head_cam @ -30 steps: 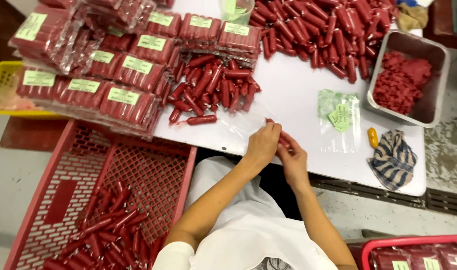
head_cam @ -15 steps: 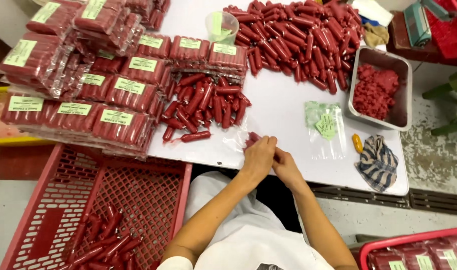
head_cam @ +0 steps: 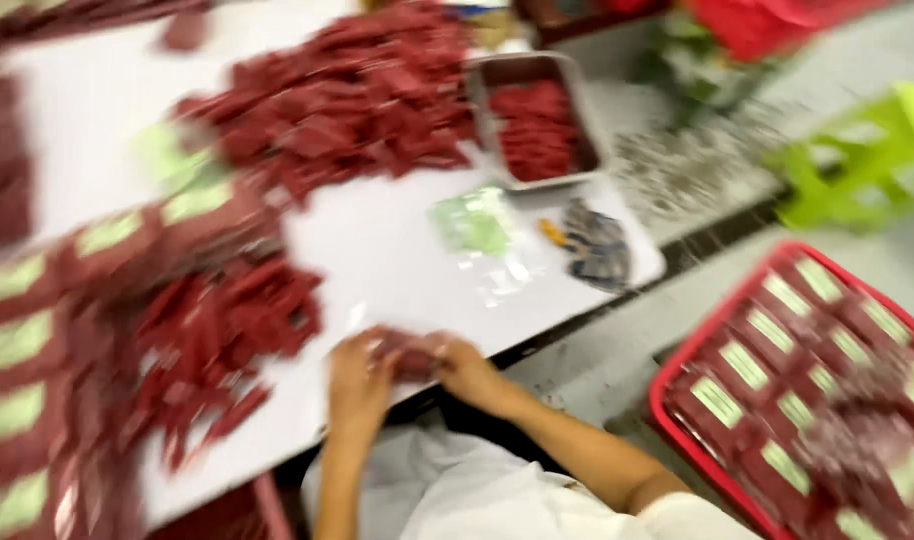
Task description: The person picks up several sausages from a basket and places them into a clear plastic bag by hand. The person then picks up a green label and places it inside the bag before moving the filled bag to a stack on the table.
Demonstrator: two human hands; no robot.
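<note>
While view blurs and has swung right since half second ago, hands unchanged at near table edge: left hand (head_cam: 357, 385) and right hand (head_cam: 467, 372) both curled shut around small bundle of red sausages (head_cam: 409, 357), held between them just above white table (head_cam: 397, 260). Left: loose sausage pile (head_cam: 222, 330), labelled packs (head_cam: 37, 350). Right: red crate (head_cam: 807, 390) now visible. Farther: label bag (head_cam: 474, 225), striped cloth (head_cam: 597, 245), metal tray (head_cam: 535, 125).
</note>
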